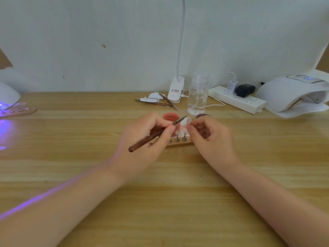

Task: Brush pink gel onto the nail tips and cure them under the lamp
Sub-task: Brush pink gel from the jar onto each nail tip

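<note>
My left hand [142, 138] pinches a dark brown gel brush [151, 138], its tip pointing up and right over an open jar of pink gel [170, 117]. My right hand [211, 138] pinches a pale nail tip [186, 122] just right of the brush tip. Between the hands lies a small wooden stand [179, 143] with metal pegs that carry nail tips; part of it is hidden behind my fingers. A lit curing lamp [8, 97] glows purple at the far left, with another wooden stand of nail tips [19, 111] under its mouth.
A second white curing lamp [292, 93] sits at the back right beside a power strip [236, 100]. A clear bottle [197, 97], a clip-on desk lamp [176, 90], tweezers [156, 103] and white wipes stand at the back centre. The jar's lid [203, 115] lies behind my right hand.
</note>
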`<state>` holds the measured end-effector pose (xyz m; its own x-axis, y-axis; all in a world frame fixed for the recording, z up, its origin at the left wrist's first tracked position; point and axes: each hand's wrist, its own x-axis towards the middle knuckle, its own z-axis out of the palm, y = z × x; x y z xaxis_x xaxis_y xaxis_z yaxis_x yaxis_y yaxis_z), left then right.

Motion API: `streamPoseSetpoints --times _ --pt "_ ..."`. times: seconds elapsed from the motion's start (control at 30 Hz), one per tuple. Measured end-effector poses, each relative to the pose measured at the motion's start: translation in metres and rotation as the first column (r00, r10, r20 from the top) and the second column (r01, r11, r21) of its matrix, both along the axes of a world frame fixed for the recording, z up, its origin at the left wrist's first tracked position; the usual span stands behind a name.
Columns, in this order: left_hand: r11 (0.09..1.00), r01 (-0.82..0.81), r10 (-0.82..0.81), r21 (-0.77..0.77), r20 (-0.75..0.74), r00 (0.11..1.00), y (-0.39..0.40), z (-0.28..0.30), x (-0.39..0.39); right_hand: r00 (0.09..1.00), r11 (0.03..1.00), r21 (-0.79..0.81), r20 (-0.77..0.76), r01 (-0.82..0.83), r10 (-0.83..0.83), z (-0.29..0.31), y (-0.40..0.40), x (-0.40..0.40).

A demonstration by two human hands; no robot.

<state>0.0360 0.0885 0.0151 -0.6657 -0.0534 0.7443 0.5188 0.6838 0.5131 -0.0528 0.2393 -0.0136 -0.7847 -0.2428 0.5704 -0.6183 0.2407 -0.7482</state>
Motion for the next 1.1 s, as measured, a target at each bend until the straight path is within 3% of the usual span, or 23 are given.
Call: streamPoseSetpoints --times 0.4,0.8,1.1 --pt "0.997 0.014 -0.018 -0.075 -0.065 0.998 -0.005 -0.011 -0.005 1.0 1.0 0.02 0.009 0.01 -0.01 0.001 0.0 0.002" --pt "0.997 0.072 -0.075 -0.03 -0.079 0.994 -0.008 -0.012 0.002 1.0 1.0 -0.004 0.022 0.012 -0.012 0.0 0.0 0.0" --pt "0.964 0.032 -0.047 0.265 0.051 0.998 -0.003 -0.009 -0.001 0.999 1.0 -0.006 0.028 -0.015 0.015 -0.001 0.0 0.0"
